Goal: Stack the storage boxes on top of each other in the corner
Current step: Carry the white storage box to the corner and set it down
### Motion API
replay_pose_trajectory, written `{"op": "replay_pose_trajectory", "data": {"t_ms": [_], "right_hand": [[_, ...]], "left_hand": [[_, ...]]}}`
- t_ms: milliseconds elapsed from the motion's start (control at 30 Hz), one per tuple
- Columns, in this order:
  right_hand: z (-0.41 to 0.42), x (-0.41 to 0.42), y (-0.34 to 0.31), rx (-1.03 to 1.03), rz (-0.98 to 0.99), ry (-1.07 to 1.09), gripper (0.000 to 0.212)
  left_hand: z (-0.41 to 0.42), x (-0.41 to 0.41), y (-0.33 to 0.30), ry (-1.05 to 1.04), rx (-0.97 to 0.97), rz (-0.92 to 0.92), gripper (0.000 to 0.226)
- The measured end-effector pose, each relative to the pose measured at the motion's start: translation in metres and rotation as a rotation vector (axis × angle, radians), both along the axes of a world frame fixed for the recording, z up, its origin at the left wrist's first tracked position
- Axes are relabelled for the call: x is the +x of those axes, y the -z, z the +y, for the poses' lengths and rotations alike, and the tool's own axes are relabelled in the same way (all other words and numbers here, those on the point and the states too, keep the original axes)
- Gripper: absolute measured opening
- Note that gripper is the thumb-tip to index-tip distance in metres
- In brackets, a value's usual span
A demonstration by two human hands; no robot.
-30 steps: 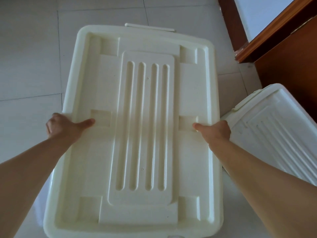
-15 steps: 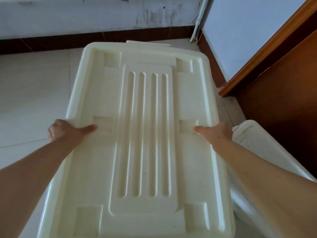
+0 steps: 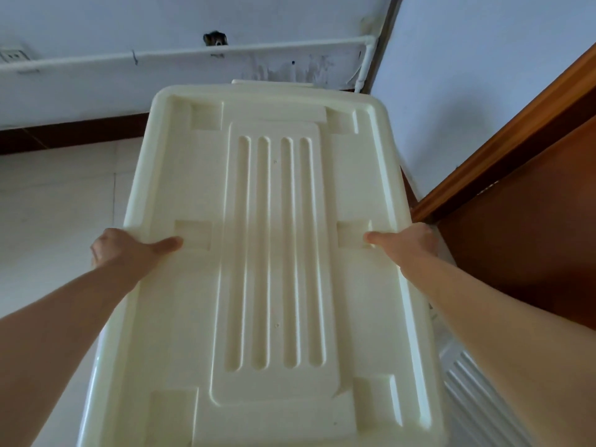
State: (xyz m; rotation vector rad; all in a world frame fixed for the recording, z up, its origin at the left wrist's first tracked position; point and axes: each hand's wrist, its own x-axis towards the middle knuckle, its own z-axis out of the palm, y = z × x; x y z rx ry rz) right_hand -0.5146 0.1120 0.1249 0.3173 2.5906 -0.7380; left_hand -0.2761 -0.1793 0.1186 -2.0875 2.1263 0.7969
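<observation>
A large cream storage box [image 3: 274, 253] with a ribbed lid fills the middle of the view, its long side running away from me toward the room's corner. My left hand [image 3: 125, 248] grips its left rim, thumb on the lid and fingers curled under the edge. My right hand [image 3: 406, 241] grips the right rim the same way. A second white ribbed box [image 3: 477, 391] shows only as a sliver at the lower right, mostly hidden behind my right forearm.
The corner [image 3: 377, 75] lies straight ahead, where a white wall with a pipe [image 3: 193, 53] meets the right wall [image 3: 467, 75]. A brown wooden door and frame [image 3: 532, 188] stand close on the right. Pale floor tiles [image 3: 58, 204] spread to the left.
The view has lifted and moved toward the corner with the box held in both hands. The walls now fill the top, and the second box has slid down to the lower right edge.
</observation>
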Motion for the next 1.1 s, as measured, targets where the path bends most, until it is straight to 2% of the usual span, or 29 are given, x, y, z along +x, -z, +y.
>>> {"op": "replay_pose_trajectory", "data": {"t_ms": [200, 467, 633, 867, 1000, 1100], "right_hand": [[-0.029, -0.055, -0.004, -0.015, 0.031, 0.019, 0.102], [-0.077, -0.108, 0.002, -0.007, 0.04, 0.198, 0.076], [-0.099, -0.136, 0.01, -0.01, 0.005, 0.296, 0.086], [-0.128, -0.183, 0.028, -0.017, -0.044, 0.382, 0.079], [-0.144, -0.218, 0.041, -0.019, -0.039, 0.418, 0.07], [-0.153, -0.235, 0.048, -0.019, -0.054, 0.462, 0.058]], "left_hand": [[-0.042, -0.072, 0.001, 0.059, 0.014, 0.009, 0.092], [-0.123, -0.173, 0.003, 0.228, 0.052, 0.031, 0.092], [-0.164, -0.234, 0.007, 0.329, 0.063, 0.057, 0.093], [-0.2, -0.318, 0.02, 0.464, 0.006, 0.035, 0.07], [-0.221, -0.369, 0.033, 0.511, 0.009, -0.041, 0.092], [-0.234, -0.398, 0.043, 0.555, 0.005, -0.03, 0.093]]}}
